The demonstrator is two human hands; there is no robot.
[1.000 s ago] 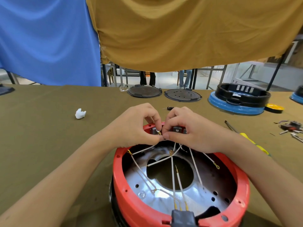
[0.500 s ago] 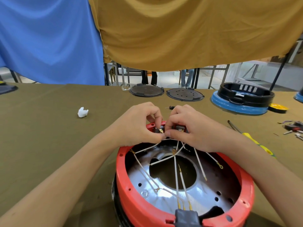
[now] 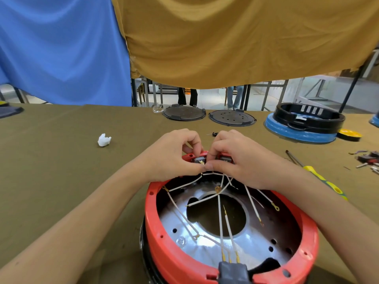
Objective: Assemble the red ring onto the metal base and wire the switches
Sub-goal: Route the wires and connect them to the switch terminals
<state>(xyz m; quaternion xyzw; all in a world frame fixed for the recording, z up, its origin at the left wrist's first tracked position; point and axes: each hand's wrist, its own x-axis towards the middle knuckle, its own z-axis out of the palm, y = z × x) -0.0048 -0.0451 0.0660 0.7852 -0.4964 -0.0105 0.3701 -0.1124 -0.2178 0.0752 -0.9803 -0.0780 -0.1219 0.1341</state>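
The red ring [image 3: 155, 238] sits around the shiny metal base [image 3: 201, 244] in front of me. Several white wires [image 3: 220, 222] with brass terminals cross the base and run from a dark connector [image 3: 232, 272] at the near rim. At the far rim are two small switches [image 3: 198, 160]. My left hand [image 3: 170, 156] pinches the left switch there, fingers curled over it. Touching it, my right hand [image 3: 235, 158] pinches a wire terminal at that switch, and covers most of the second switch [image 3: 225, 159].
A yellow-handled screwdriver [image 3: 320, 179] lies right of my right wrist. Further right lie small loose parts [image 3: 369, 159]. At the back stand two dark round plates [image 3: 207, 115] and a black ring on a blue base [image 3: 303, 124]. A white crumpled scrap [image 3: 104, 140] lies left.
Both hands stay pinched together at the far rim's switches with only small finger shifts. The view has drifted slightly, so the ring appears a little further right.
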